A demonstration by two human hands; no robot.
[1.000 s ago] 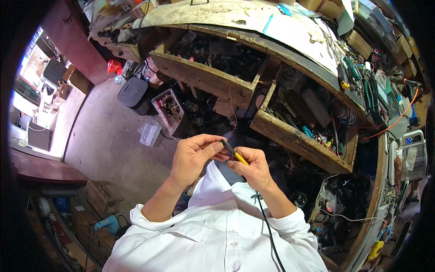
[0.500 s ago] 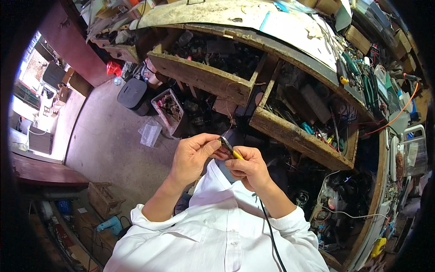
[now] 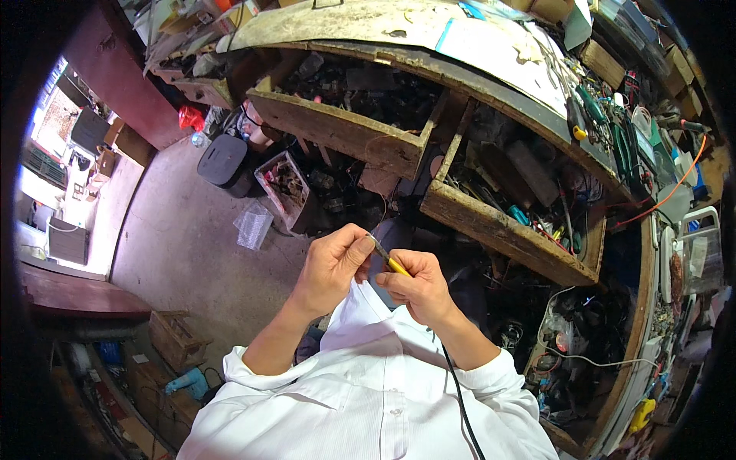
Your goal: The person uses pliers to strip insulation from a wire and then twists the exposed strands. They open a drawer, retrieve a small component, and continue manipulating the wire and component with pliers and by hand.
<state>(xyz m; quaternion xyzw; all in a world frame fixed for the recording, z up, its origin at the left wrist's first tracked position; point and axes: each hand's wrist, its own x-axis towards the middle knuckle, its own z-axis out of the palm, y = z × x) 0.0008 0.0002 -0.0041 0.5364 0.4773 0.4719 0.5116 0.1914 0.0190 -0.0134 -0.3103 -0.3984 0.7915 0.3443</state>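
Note:
Just in front of my white shirt (image 3: 395, 368), both hands are close together. My right hand (image 3: 423, 285) is wrapped round a pair of small yellow-handled pliers (image 3: 398, 267), whose metal jaws point up and left to the fingertips of my left hand (image 3: 335, 264). The left thumb and fingers are pinched at the jaw tips on a thin copper-coloured wire (image 3: 385, 205), which rises faintly above the hands. The wire's end and the exact bite of the jaws are too small to make out.
Two open wooden drawers (image 3: 510, 234) full of parts jut from the cluttered workbench (image 3: 330, 27) ahead. On the floor stand a dark bin (image 3: 224, 159) and a box of scraps (image 3: 285, 192). A black cord (image 3: 458, 387) runs down over my right side.
The pliers have turned slightly in my right hand, and their jaws now show lighter. The thin wire above my hands has shifted and shows less. Both hands stay nearly in place.

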